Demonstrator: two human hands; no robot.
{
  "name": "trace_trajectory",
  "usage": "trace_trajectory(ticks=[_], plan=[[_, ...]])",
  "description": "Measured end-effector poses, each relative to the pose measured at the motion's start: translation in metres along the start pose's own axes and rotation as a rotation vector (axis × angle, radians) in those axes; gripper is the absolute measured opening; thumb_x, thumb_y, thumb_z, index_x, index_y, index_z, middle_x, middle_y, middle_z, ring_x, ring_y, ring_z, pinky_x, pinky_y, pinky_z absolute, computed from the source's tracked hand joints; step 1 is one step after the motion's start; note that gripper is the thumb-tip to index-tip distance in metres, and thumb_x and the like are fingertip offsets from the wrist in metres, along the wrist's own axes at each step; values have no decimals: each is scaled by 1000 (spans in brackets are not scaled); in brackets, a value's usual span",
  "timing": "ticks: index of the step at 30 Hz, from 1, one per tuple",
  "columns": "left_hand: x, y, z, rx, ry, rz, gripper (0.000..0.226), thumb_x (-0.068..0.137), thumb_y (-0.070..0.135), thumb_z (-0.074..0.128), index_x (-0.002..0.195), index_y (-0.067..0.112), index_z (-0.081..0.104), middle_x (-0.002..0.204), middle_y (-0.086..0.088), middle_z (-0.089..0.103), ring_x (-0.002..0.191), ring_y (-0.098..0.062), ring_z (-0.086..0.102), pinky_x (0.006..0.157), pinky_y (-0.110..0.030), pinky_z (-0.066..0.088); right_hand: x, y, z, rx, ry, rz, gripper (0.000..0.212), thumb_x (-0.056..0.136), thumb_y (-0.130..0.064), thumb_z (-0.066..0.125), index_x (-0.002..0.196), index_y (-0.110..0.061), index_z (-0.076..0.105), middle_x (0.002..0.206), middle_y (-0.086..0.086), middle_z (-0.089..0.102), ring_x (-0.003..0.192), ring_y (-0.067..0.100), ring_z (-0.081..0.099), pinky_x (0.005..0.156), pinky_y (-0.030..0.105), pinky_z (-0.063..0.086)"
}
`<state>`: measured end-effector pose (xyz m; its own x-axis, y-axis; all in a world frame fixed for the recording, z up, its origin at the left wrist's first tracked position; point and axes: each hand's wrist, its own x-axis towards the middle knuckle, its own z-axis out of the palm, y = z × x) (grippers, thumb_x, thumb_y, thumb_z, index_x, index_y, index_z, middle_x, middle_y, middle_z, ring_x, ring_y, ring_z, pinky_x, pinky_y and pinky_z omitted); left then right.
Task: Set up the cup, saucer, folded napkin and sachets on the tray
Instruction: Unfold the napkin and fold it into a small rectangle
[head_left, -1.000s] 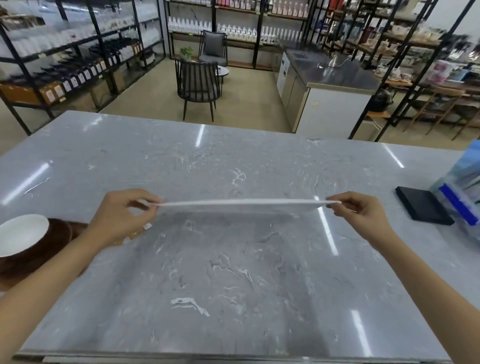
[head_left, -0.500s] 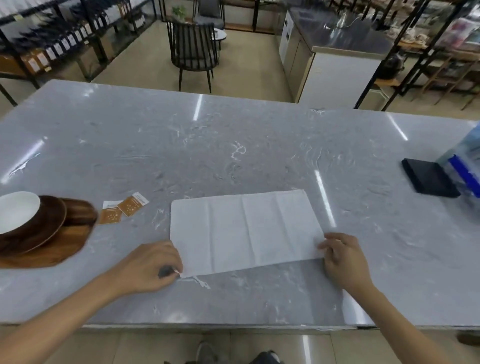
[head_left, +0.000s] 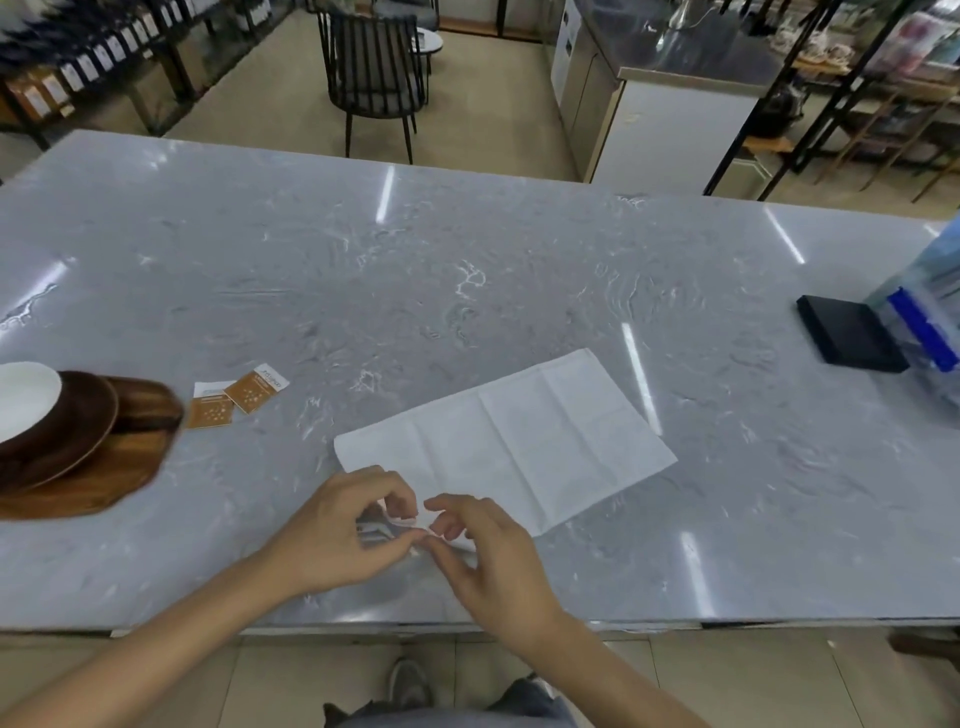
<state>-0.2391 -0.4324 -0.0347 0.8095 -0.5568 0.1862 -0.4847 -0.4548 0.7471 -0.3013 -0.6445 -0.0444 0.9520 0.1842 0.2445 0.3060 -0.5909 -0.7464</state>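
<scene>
Nearest, my left hand (head_left: 332, 535) and right hand (head_left: 488, 551) meet at the near edge of the counter (head_left: 467, 249). Both have fingers curled and pinched on the near-left corner of the napkin (head_left: 519, 441); thumb and forefinger of each are closed on that corner, with the other fingers loosely bent.

Napkin: white, unfolded flat with crease lines showing, lying askew on the counter, its long side running from near-left to far-right. All but the pinched corner rests on the stone.

Sachets (head_left: 239, 397): two small brown and white packets, left of the napkin and apart from it, lying flat and overlapping at one edge.

Tray (head_left: 104, 467): brown wood, at the left edge of view, just left of the sachets and not touching them. On it sits a dark brown plate (head_left: 78, 421), and on that a white saucer (head_left: 21, 400), partly cut off by the frame. I cannot see a cup.

Right side: a flat black pad (head_left: 847, 332) on the counter, well apart from the napkin, and beside it a clear container with a blue band (head_left: 924, 327), cut off by the frame.

Beyond the counter: a black slatted chair (head_left: 374, 67), a steel-topped unit (head_left: 675, 62), and dark shelving with bottles, blurred.
</scene>
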Motion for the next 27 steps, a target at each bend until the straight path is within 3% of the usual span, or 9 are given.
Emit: trace_trajectory(ticks=[3,6,11,15,18,20,23,25,27], plan=[[-1,-10,-4,98,-52,86,15,79,34,80,89,26,72,89,16,68,86,-5,63,73,-27,54,-8,5,-16,90,17,-21,23,94,-16,68,116,-20,73,93,-6,68,88,4,61,78,18,49],[2,-23,-5,146,-32,122,9,82,14,78,89,18,79,88,10,74,83,-10,66,70,-38,56,-15,13,-41,190,25,17,20,89,-6,70,102,-19,78,88,-4,68,83,7,65,73,18,49],[23,-9,-16,-4,101,74,29,90,42,67,90,17,82,86,8,74,84,-7,66,77,-26,53,-14,15,-90,265,134,73,10,92,-17,72,93,-25,78,82,-7,70,77,17,67,70,22,51],[63,12,-39,-63,197,37,10,83,29,77,86,20,79,83,10,74,81,-1,67,78,-17,49,8,9,-140,295,281,97,8,92,-30,70,89,-33,76,91,-7,73,85,14,69,71,19,51],[97,35,-57,-113,292,59,6,80,30,76,85,27,76,90,18,74,77,5,66,77,-7,47,34,4,-177,298,370,83,11,92,-26,72,93,-36,77,91,-11,75,83,9,70,72,29,56],[120,54,-69,-165,358,93,8,78,31,78,86,33,75,88,24,75,78,6,67,79,-8,50,54,-3,-201,248,405,40,18,93,-22,71,100,-37,77,94,-10,76,86,12,71,75,34,59],[153,81,-94,-190,408,163,13,77,32,81,89,34,77,92,19,77,79,-4,72,79,-14,56,83,-21,-236,243,417,-10,23,97,-18,69,112,-34,75,98,-3,76,91,9,69,81,22,58],[169,98,-113,-170,418,224,13,76,33,82,89,33,78,89,18,78,76,-7,72,80,-23,60,98,-36,-257,238,425,-44,20,97,-18,69,110,-31,76,90,-6,75,86,3,68,77,19,59],[182,113,-132,-164,424,281,12,77,32,82,87,37,77,83,24,77,73,1,69,78,-21,59,111,-49,-274,202,437,-94,17,96,-19,69,106,-30,76,93,-11,78,86,4,70,71,24,61]])
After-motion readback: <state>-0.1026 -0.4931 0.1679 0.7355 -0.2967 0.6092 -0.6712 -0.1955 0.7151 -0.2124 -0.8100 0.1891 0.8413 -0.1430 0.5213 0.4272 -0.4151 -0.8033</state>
